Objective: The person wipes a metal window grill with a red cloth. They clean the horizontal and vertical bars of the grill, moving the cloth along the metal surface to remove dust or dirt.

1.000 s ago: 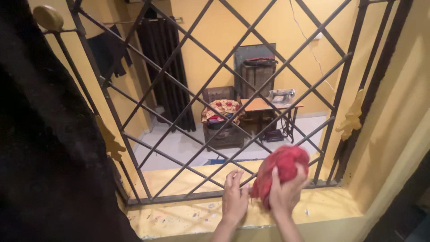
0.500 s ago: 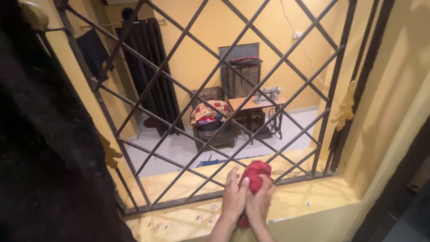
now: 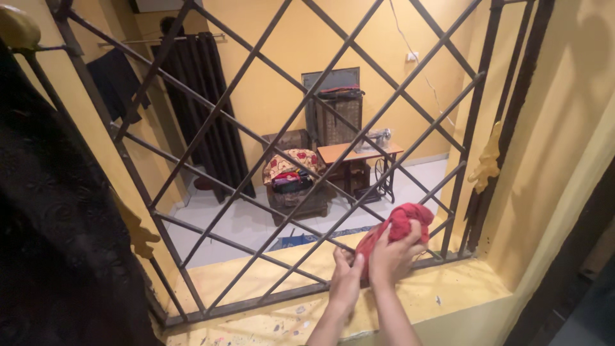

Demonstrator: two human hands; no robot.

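A crumpled red cloth [image 3: 402,222] is pressed against the lower bars of a dark metal window grille [image 3: 282,128]. My right hand [image 3: 392,256] is closed around the bunched cloth from below. My left hand [image 3: 346,280] sits just to its left, fingers pinching the cloth's lower end near a diagonal bar. Both hands are above the yellow, paint-flecked window sill [image 3: 448,291].
A dark curtain [image 3: 57,243] hangs at the left. The yellow wall [image 3: 564,141] closes the right side. Through the grille I see a room with a sewing machine table [image 3: 359,154], a trunk topped with patterned cloth [image 3: 291,168] and hanging dark clothes [image 3: 205,109].
The cloth and my right hand have risen and moved right along the bars. Earlier both hands were clasped low on the cloth; the view has shifted slightly.
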